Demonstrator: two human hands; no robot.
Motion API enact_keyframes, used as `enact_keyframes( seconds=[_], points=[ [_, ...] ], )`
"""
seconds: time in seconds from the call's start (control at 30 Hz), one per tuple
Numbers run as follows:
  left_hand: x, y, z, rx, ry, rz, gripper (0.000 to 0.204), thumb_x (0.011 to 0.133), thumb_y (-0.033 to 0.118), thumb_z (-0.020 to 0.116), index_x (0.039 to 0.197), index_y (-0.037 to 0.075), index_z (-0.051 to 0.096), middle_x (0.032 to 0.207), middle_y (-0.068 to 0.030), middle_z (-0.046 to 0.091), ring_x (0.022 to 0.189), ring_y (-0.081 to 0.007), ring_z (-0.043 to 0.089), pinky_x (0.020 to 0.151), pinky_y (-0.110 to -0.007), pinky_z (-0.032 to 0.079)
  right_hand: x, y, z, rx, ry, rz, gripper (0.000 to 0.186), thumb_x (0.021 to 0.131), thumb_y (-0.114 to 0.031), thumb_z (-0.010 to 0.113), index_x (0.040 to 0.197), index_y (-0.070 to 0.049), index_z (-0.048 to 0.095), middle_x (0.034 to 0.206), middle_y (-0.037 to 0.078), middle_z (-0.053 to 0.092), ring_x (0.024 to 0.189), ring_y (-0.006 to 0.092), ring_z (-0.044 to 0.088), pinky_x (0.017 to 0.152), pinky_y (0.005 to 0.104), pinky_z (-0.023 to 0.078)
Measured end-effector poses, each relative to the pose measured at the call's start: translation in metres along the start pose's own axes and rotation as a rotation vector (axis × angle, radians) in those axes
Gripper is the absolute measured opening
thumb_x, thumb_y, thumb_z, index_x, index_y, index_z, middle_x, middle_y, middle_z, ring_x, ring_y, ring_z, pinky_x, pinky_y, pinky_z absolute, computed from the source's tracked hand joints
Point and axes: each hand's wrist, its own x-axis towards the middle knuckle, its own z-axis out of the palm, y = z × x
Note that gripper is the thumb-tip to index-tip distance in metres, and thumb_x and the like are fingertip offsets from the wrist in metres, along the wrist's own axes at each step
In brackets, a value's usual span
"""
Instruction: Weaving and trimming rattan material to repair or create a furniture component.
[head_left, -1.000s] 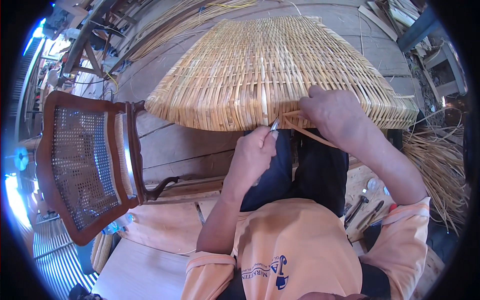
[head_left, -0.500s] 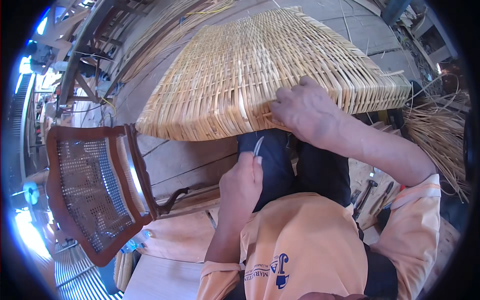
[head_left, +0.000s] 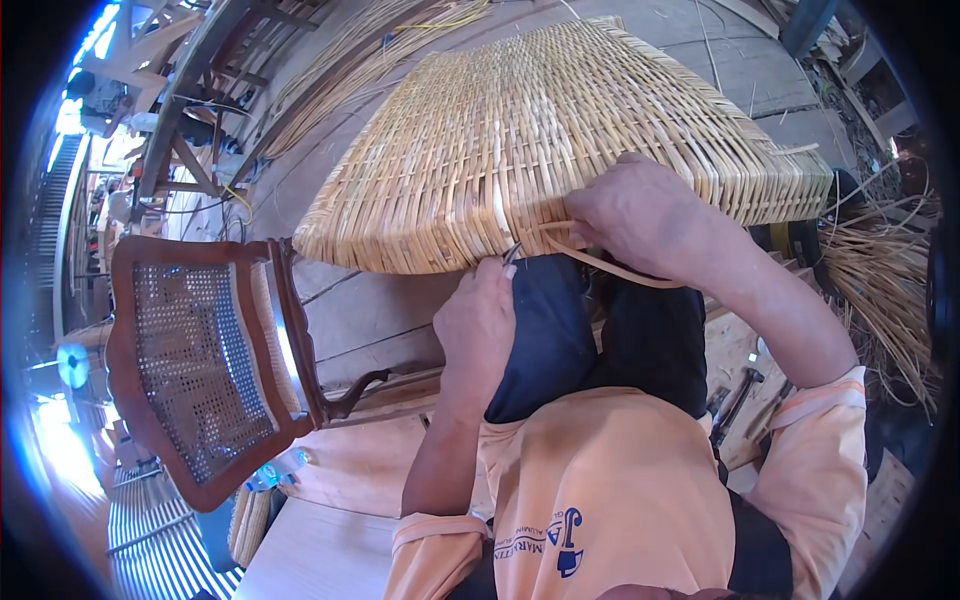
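Panel [head_left: 540, 140] lies at the knees [head_left: 550, 310]. By its near edge I see, remotely, the left hand [head_left: 478, 315] clamped on a tool [head_left: 512, 252] and a strip [head_left: 620, 270] beside the right hand [head_left: 635, 215], whose fingers' grip I cannot tell. Blue lettering [head_left: 571, 563] marks the shirt [head_left: 620, 450].

- Gap: floorboards [head_left: 370, 322] before the woven panel's [head_left: 520, 130] left near edge.
- Obstacle, panel's left corner: caned chair [head_left: 200, 360].
- Obstacle, below panel's near edge: trousered legs [head_left: 545, 335].
- Obstacle, panel's right: strand bundle [head_left: 880, 275].
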Motion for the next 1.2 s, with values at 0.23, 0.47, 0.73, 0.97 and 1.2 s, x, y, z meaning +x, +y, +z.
enact_keyframes(
  seconds=[0.23,0.47,0.73,0.97,1.2],
  points=[
    [-0.006,-0.009,0.050,-0.365,0.250,-0.021,0.011,0.091,0.012,0.060,0.100,0.005,0.060,0.083,-0.0185,0.064,0.074,-0.0375,0.065,0.063,-0.045,0.051,-0.002,0.001,0.002,-0.092,0.042,-0.042,0.009,0.080,-0.016,0.060,0.084,-0.009,0.064,0.075,0.010,0.068,0.078,0.0265,0.068,0.079,0.0394,0.047],
    [-0.001,-0.014,0.059,-0.280,0.365,0.113,0.010,0.091,0.013,0.060,0.095,0.004,0.059,0.081,-0.0165,0.064,0.071,-0.0366,0.064,0.061,-0.044,0.051,-0.001,-0.011,0.036,-0.288,0.286,-0.104,0.008,0.073,-0.014,0.060,0.077,-0.009,0.055,0.073,0.004,0.059,0.075,0.0225,0.060,0.077,0.0354,0.041],
    [0.000,0.000,0.024,-0.390,-0.028,-0.139,0.014,0.095,0.017,0.055,0.093,0.003,0.057,0.077,-0.0242,0.063,0.076,-0.0446,0.062,0.064,-0.052,0.047,0.007,0.003,0.008,-0.042,0.136,-0.128,0.008,0.078,-0.015,0.061,0.079,-0.008,0.058,0.071,0.010,0.063,0.072,0.0304,0.064,0.068,0.0413,0.047],
    [0.007,0.001,0.009,-0.488,-0.161,-0.221,0.028,0.099,0.023,0.050,0.092,-0.003,0.059,0.070,-0.0157,0.063,0.066,-0.0276,0.065,0.066,-0.037,0.049,0.018,-0.002,-0.004,-0.174,-0.056,-0.073,0.008,0.077,-0.012,0.061,0.080,-0.006,0.063,0.073,0.012,0.065,0.074,0.0335,0.065,0.067,0.0431,0.051],
    [0.005,0.000,0.028,-0.560,-0.080,-0.174,0.024,0.098,0.022,0.052,0.095,-0.001,0.058,0.069,-0.0153,0.062,0.065,-0.0283,0.064,0.064,-0.038,0.049,0.030,-0.020,0.010,-0.334,0.012,-0.260,0.007,0.074,-0.015,0.062,0.077,-0.009,0.063,0.067,0.007,0.064,0.068,0.0264,0.065,0.064,0.0372,0.047]
  ],
)
